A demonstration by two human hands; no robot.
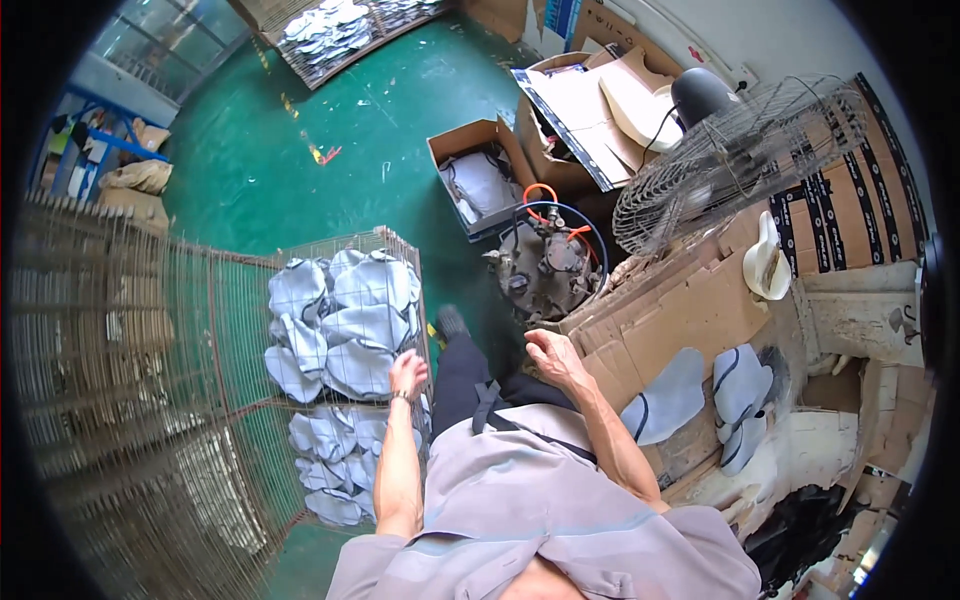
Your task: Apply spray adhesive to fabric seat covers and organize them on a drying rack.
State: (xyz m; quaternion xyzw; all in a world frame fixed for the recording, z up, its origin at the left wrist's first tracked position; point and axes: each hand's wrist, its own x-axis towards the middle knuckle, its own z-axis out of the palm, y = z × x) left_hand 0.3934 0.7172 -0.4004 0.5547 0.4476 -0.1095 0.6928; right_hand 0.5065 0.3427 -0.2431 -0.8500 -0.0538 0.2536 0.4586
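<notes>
My left hand (408,376), with a band at the wrist, hangs beside the edge of a wire cage (422,290). Its fingers are loosely bent and slightly apart, with nothing visible in them. Inside the cage lie stacked light grey-blue flat pieces (365,285) with rounded outlines and dark edges. Over my thigh, near the cardboard-covered bench (650,335), is my right hand (558,360); its fingers are curled in and I see nothing held. On that bench lie a similar grey-blue piece (668,395) with a dark curved line and a few more pieces (740,385).
A large fan (740,165) stands at the right. Ahead are a greasy round machine (550,270) with hoses and an open box (480,185) of grey pieces. Wire racks (150,380) line the left. A white curved form (766,262) rests on the bench.
</notes>
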